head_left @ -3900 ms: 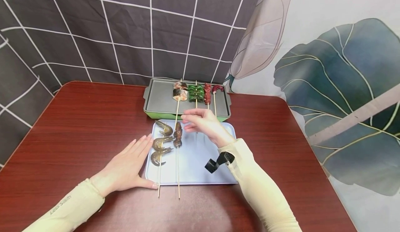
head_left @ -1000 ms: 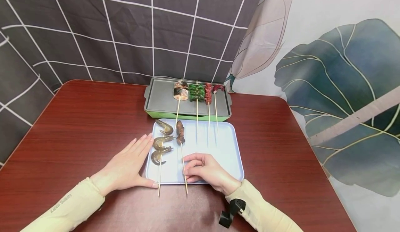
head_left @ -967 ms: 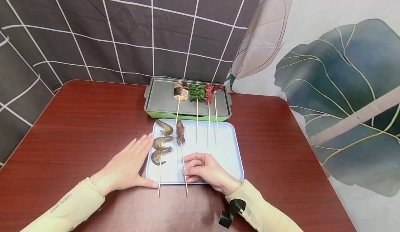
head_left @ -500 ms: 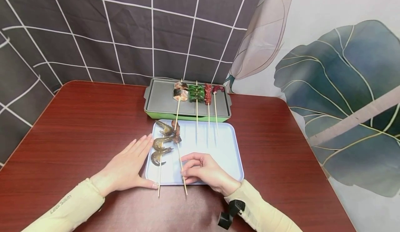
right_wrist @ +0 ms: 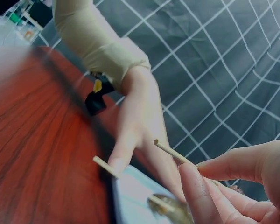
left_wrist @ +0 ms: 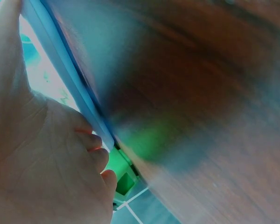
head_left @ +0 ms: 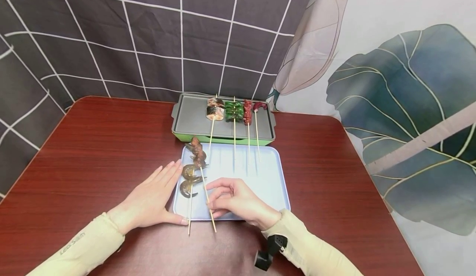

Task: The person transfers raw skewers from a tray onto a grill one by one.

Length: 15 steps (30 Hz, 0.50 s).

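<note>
My right hand (head_left: 238, 201) pinches the stick of a brown meat skewer (head_left: 198, 156) between thumb and fingers, above the pale blue tray (head_left: 256, 193). In the right wrist view the stick's blunt end (right_wrist: 170, 150) pokes out past the fingertips. The meat slants up to the left and covers much of the top shrimp of a shrimp skewer (head_left: 190, 185); whether they touch I cannot tell. My left hand (head_left: 148, 201) lies with straight fingers along the tray's left edge, its thumb near the shrimp stick. In the left wrist view its fingers rest by the tray rim (left_wrist: 67, 70).
Behind the tray stands a grey-topped green grill (head_left: 189, 121). On it lie a fish skewer (head_left: 215, 111), a green pepper skewer (head_left: 234, 111), a red meat skewer (head_left: 247, 111) and a dark red piece on a stick (head_left: 259, 105). Their sticks overhang the tray.
My right hand first hovered near the tray's back, then took the brown meat skewer's stick near the front. The meat has swung left over the top shrimp. My left hand stays put.
</note>
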### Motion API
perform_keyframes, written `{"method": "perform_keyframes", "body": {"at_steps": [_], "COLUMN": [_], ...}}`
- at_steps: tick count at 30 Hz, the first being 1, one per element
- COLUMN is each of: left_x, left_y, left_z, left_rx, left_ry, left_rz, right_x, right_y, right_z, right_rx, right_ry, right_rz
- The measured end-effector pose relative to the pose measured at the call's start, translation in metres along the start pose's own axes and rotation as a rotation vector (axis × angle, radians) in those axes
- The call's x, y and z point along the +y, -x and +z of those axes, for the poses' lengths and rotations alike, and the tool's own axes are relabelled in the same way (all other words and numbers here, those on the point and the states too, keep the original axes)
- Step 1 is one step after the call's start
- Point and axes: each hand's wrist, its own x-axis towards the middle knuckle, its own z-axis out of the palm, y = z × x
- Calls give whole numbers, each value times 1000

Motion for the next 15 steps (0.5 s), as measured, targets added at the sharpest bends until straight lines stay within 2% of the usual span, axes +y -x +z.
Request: {"method": "perform_keyframes", "body": {"at_steps": [7, 15], "left_x": [0, 1], "left_y": [1, 0], "left_z": [-1, -1], "left_rx": [3, -3], "left_ry": [-5, 3], "left_rz": [4, -4], "right_x": [-17, -38], "right_y": [-8, -25], "right_z": [3, 7], "right_rx": [-60, -29], "right_ry": [72, 83], "right_rz": [-76, -110]}}
